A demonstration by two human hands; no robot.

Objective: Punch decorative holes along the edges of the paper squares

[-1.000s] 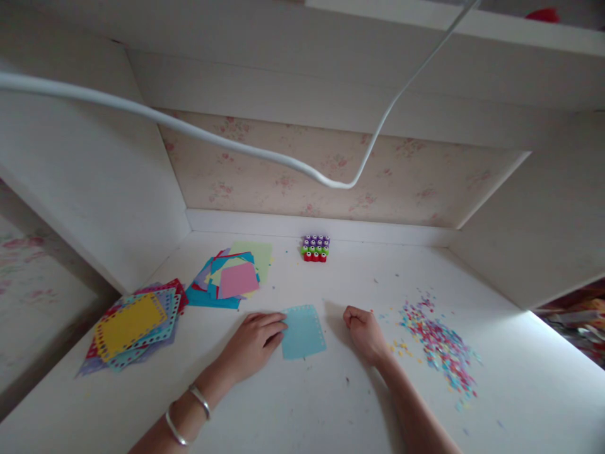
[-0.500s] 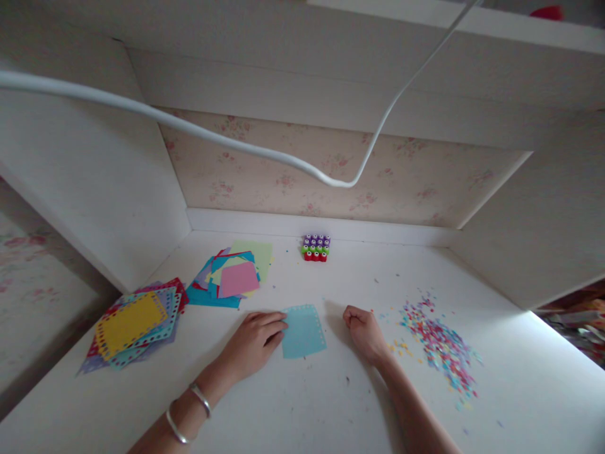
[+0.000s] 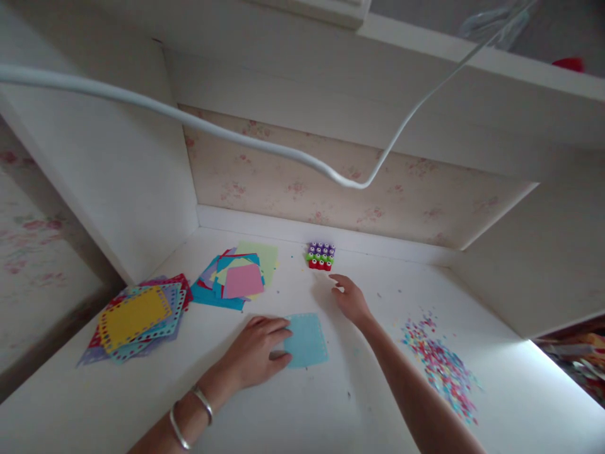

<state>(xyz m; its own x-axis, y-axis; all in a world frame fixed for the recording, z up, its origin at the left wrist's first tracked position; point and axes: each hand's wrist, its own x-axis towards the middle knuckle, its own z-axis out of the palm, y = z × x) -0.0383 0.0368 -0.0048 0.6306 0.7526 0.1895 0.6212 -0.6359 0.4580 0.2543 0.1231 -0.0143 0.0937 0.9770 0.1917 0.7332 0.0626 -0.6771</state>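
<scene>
My left hand (image 3: 258,353) lies on the table with thumb and fingers apart. Its fingertips rest at the left edge of a light blue sheet of paper (image 3: 306,340), which has small holes punched along its top and right edges. Beyond the sheet, my right hand (image 3: 350,297) reaches forward with its thumb and forefinger apart and nothing between them. It is just short of a block of small craft punches (image 3: 321,257) in purple, green and red rows, and does not touch them.
On the left lies a stack of hole-edged papers (image 3: 135,318), a yellow one on top. Behind my left hand are loose coloured papers (image 3: 243,282). Paper confetti (image 3: 442,362) is heaped at the right. A white cable (image 3: 265,144) hangs across the view above the table.
My right hand has moved forward and left toward the punches, and its fist has opened. My left thumb has spread away from the fingers. The view has tilted slightly.
</scene>
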